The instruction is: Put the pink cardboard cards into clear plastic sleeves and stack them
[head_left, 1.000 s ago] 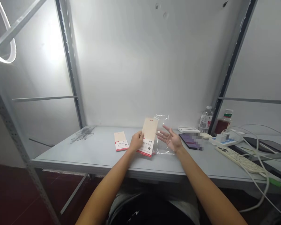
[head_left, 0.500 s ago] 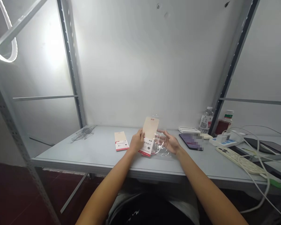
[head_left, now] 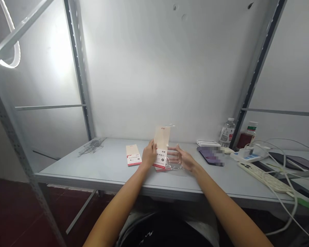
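Cream-and-red card packet (head_left: 161, 142) stands upright, gripped between the fingers and thumb of the left hand (head_left: 149, 155), its lower end against a clear plastic bag (head_left: 173, 167) on the surface (head_left: 74, 164); the right hand (head_left: 181, 158) hangs half-open just right of the packet, holding nothing, and a matching packet (head_left: 133, 155) lies left of it

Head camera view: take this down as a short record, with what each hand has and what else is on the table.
Left hand: grips a cream paper packet with a red band, held upright
Right hand: open, beside the packet, nearest a clear plastic bag
Also on the table: a second cream packet lying flat, a water bottle, a tablet, a power strip
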### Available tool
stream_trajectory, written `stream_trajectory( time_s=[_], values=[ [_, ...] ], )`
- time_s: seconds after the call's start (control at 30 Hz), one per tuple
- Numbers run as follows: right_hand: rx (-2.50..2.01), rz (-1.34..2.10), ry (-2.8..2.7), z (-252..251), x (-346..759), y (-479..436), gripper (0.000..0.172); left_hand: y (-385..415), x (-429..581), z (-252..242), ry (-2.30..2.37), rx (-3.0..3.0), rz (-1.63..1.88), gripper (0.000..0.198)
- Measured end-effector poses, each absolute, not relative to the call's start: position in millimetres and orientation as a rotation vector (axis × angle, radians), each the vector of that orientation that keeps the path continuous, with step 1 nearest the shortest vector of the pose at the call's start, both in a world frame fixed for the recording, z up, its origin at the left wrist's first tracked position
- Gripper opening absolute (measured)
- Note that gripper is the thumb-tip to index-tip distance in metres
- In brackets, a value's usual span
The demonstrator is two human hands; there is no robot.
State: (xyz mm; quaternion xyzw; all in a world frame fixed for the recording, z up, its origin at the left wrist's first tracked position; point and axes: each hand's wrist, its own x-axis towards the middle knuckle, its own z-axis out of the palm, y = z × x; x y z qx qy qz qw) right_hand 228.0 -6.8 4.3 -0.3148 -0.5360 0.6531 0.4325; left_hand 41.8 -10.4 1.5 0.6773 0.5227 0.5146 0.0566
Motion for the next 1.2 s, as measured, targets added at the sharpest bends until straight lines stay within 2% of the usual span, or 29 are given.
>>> stream_trajectory(
  time_s=[0.73, 1.2],
  values=[
    [-0.806, 1.673, -1.4, -3.4, 226.4, -5.1, 0.047, -11.8, 42.1, 2.3, 1.648, 2.029, 1.62, 0.039],
    [-0.838, 1.693, -1.464, -0.2, 225.2, -10.1, 0.042, -16.8, 42.3, 6.8, 1.65, 2.061, 1.609, 0.038]
  ],
)
